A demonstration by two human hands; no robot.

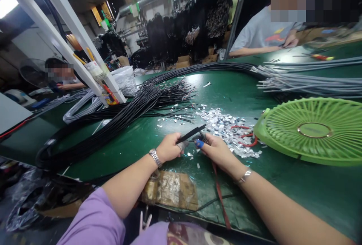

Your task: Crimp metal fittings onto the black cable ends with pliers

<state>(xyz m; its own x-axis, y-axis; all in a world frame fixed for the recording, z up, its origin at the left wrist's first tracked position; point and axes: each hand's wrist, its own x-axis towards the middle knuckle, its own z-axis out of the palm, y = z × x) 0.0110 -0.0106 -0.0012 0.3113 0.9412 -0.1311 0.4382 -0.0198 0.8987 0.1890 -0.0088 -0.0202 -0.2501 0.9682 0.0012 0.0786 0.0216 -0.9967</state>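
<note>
**Near edge of the green desk: one black cable length, held in two grips**

Near the front rim of the desk (pixel 296 181), between my two wrists, item by item:

- Black cable length (pixel 191 133): lifted just off the surface, slanting up and to the right from my left grip (pixel 168 147). The grip is closed on it, with the thumb on top.
- Right grip (pixel 216 150): fingers curled in narrow, with a blue fingertip cap (pixel 199 144) close beside the left thumb. I cannot tell what it pinches.
- Handling, by my judgement: light and limp along its run, with a smooth jacket that is likely to slide. It is best held close behind the free end, where it stays straight, not further back where it would droop.
- Black cable bundle (pixel 127 120): a long sheaf lying across the desk to my left, apart from my grips.
- Foil scraps (pixel 226 124): a loose silver heap just beyond my right grip, with red handles (pixel 246 139) half buried in it.
- Green fan grille (pixel 313 130): lying flat, to the right.
- Grey cables (pixel 311 80): far right, well apart.
- Taped cardboard (pixel 169 189): under my left forearm.
</note>
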